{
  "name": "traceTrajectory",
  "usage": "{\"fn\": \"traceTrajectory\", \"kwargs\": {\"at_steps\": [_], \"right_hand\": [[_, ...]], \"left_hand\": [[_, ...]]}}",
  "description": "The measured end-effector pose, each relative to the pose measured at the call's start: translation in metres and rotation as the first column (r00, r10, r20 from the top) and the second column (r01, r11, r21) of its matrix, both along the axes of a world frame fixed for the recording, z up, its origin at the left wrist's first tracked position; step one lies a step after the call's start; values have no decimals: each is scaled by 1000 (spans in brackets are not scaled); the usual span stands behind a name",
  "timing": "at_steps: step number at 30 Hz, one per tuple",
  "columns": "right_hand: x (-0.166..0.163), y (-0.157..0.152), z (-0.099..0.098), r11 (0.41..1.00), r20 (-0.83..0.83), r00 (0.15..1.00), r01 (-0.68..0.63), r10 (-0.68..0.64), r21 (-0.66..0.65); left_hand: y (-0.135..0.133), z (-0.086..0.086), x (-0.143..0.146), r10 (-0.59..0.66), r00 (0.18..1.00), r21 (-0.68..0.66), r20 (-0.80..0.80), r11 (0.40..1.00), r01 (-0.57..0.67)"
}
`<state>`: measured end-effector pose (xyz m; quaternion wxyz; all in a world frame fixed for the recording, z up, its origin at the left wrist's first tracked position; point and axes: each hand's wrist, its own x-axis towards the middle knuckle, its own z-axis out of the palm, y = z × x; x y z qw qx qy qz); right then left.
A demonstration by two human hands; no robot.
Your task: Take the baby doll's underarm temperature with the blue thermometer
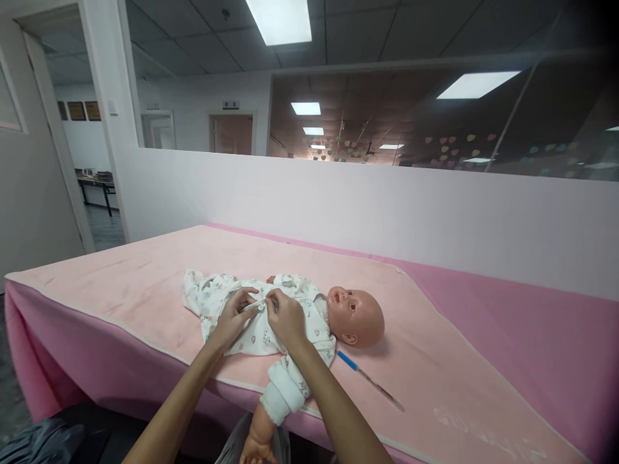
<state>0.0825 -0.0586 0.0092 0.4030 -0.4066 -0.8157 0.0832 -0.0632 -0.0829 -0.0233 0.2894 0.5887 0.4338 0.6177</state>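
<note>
Head view: a pink blanket point(120, 277) covers the table. A baby doll point(358, 316) lies on it on its back, with its head to the right. The left hand point(231, 320) pinches the front of the doll's white suit point(206, 293). A small button point(261, 307) sits between the hands. The right hand point(287, 320) pinches the suit just beside it. A thin blue stick point(370, 380) lies near the doll's head.
</note>
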Motion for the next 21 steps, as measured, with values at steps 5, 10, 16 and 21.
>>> {"fn": "traceTrajectory", "kwargs": {"at_steps": [5, 10, 16, 21], "right_hand": [[0, 1, 0, 1000, 32, 999, 18, -18, 9], [0, 1, 0, 999, 68, 997, 36, -37, 20], [1, 2, -2, 997, 84, 995, 44, -50, 65], [0, 2, -4, 996, 105, 993, 52, -60, 73]], "left_hand": [[-2, -2, 0, 67, 992, 21, -107, 998, -65], [-14, -1, 10, 266, 888, 138, -375, 963, -230], [-48, -6, 15, 604, 674, 276, -425, 796, -539], [-115, -86, 23, 960, 262, -1, -102, 263, -965]]}}
